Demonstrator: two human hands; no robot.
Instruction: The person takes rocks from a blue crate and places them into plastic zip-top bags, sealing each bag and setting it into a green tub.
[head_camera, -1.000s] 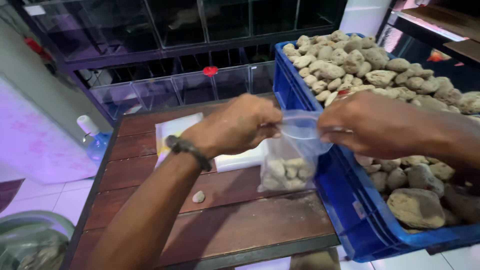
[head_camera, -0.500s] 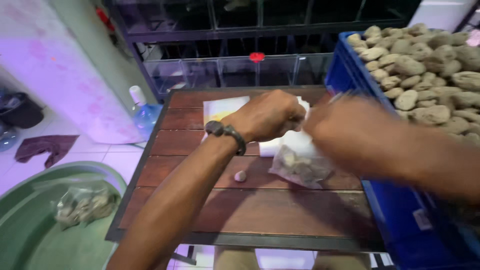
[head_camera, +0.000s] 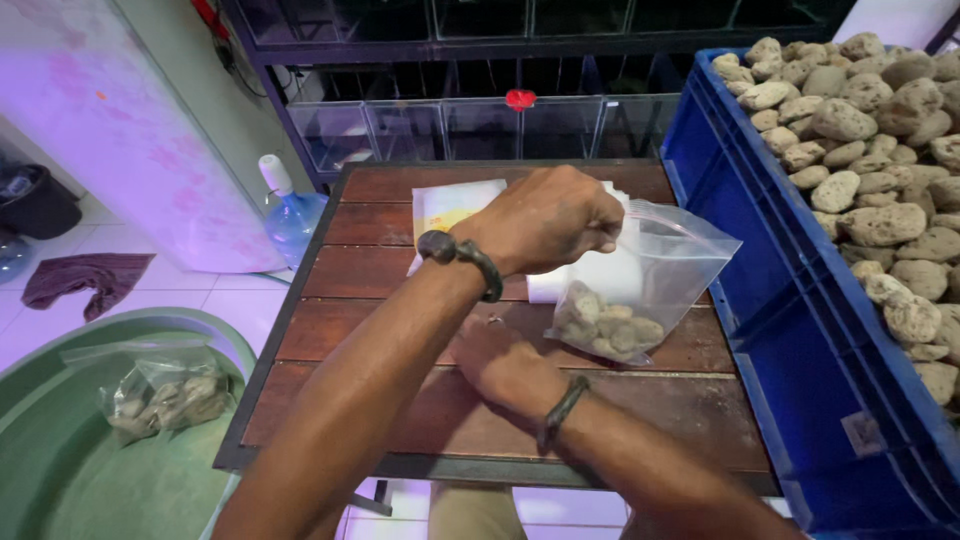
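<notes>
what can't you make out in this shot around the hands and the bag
- Head view: left hand fingers curl under at the clear zip bag top, so the grip is hidden.
- Right hand fingertips lie under the left forearm; what they touch is hidden.
- White sheets on the wooden table are partly covered by the left hand.
- Blue crate of stones is cut off by the right edge.

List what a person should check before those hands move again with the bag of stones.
1. Grip on bag: the left hand pinches the clear bag at its top edge: ok.
2. Bag mouth sealed: cannot tell.
3. Stones settled at the bag's bottom, none spilling: ok.
4. Right hand free: it lies palm down on the wooden table under the left forearm, and anything beneath it is hidden: cannot tell.
5. Blue crate close beside the table: ok.
</notes>
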